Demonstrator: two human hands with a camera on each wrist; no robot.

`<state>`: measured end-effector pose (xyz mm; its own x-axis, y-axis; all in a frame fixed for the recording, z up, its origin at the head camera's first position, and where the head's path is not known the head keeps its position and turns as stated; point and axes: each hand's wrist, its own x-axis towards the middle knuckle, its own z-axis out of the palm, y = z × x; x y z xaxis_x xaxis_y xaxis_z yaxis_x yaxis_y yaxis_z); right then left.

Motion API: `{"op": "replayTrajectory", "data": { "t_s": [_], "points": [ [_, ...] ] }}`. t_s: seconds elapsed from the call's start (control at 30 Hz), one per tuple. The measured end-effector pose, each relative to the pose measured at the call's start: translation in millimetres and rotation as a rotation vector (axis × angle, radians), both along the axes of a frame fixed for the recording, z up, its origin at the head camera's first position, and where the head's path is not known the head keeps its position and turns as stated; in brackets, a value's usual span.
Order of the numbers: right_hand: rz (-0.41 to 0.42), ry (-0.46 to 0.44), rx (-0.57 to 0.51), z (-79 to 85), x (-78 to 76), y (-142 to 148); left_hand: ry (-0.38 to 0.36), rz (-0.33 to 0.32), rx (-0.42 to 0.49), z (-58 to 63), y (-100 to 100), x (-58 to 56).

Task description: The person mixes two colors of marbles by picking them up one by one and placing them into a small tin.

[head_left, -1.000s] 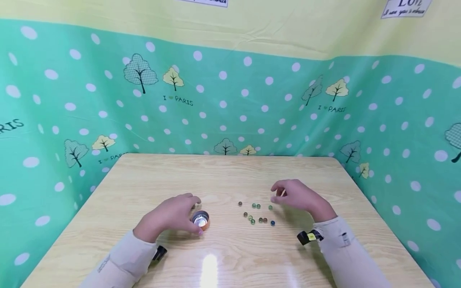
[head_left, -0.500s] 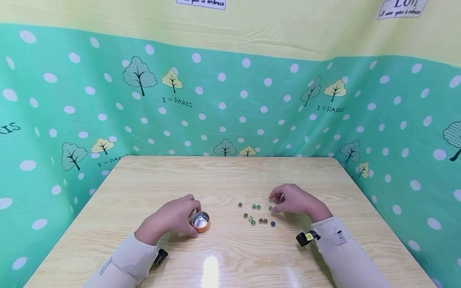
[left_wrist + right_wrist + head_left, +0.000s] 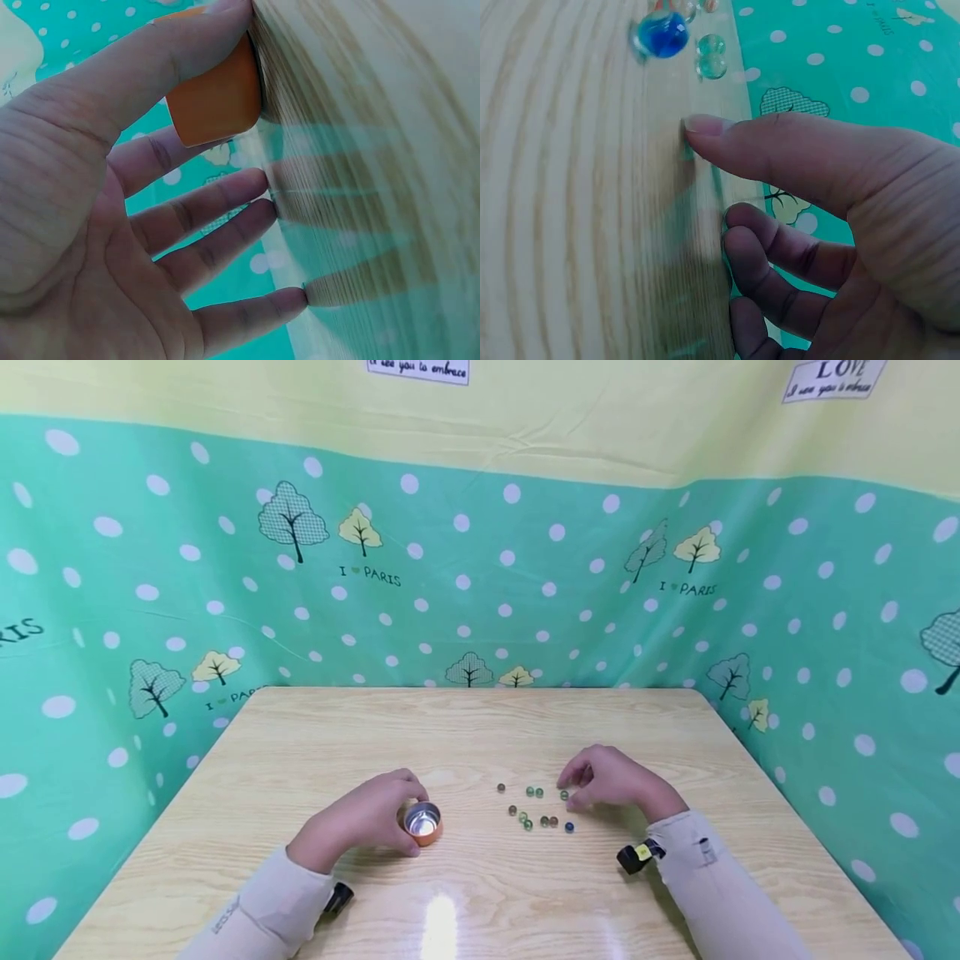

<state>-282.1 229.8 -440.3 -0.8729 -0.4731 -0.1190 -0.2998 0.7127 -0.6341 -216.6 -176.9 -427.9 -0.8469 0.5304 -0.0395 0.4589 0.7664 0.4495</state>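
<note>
The left hand (image 3: 367,814) comes in from the near left, thumb on the near side of an orange cup (image 3: 431,839) and forefinger on its far side, gripping it. The cup stands upright on the counter (image 3: 360,727); the other three fingers are spread, fairly straight, their tips down on the wood.

The right hand (image 3: 611,778) reaches in from the near right, bent at the knuckles, thumb and forefinger on either side of a green marble (image 3: 564,795) at the right end of a loose scatter of marbles (image 3: 529,792). A blue marble (image 3: 569,827) lies just nearer than the thumb.

Only the head view shows the cup's silvery inside. The left wrist view gives its plain orange wall and the palm; the right wrist view shows the three other fingers curled in.

The left forefinger is partly behind the cup. The right forefinger is hard to make out, so whether the fingers pinch the green marble cannot be told. Reddish marbles are cut off at the right wrist view's top edge.
</note>
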Motion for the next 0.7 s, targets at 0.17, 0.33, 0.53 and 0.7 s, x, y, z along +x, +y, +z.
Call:
{"op": "replayTrajectory", "data": {
  "t_s": [0.17, 0.33, 0.53, 0.7],
  "points": [
    [-0.034, 0.004, -0.013, -4.8, -0.7, 1.8, -0.011, -0.005, 0.006, -1.6, 0.4, -1.7],
    [-0.05, 0.006, -0.015, -8.8, 1.7, 1.7, -0.021, 0.005, 0.002, -3.5, 0.9, -1.2],
    [-0.064, 0.013, -0.017, -9.4, 2.3, -0.2, -0.014, 0.009, -0.005, -2.2, 1.8, -1.4],
    [-0.056, 0.028, -0.006, -4.3, 2.4, -0.3, -0.01, 0.024, -0.002, -1.9, 4.3, -1.1]
  ]
}}
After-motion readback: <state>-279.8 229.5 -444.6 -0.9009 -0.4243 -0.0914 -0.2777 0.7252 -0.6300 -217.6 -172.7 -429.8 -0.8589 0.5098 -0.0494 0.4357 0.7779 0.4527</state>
